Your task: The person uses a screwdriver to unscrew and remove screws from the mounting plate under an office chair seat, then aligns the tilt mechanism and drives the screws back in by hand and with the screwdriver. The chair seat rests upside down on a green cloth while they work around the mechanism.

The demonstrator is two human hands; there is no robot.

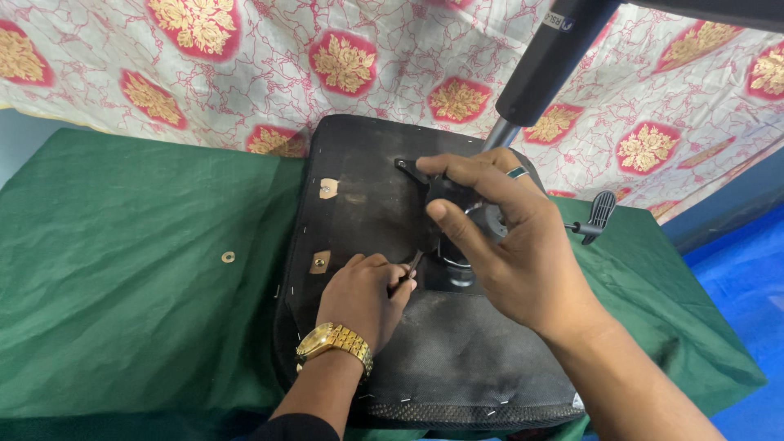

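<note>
An upturned black chair seat (384, 204) lies on a green cloth, its black gas cylinder (555, 57) rising toward the top of the view. My right hand (506, 237), with a ring on one finger, rests over the black metal mechanism plate (453, 273) at the seat's middle, fingers spread across it. My left hand (363, 294), with a gold watch on its wrist, is closed on a small dark tool (411, 269) at the plate's near left corner. The plate's centre is hidden under my right hand.
A small metal washer (228, 257) lies on the green cloth (122, 269) left of the seat. A black lever handle (599, 214) sticks out on the right. A red and white patterned sheet (327, 73) hangs behind. Blue floor (743, 286) shows at right.
</note>
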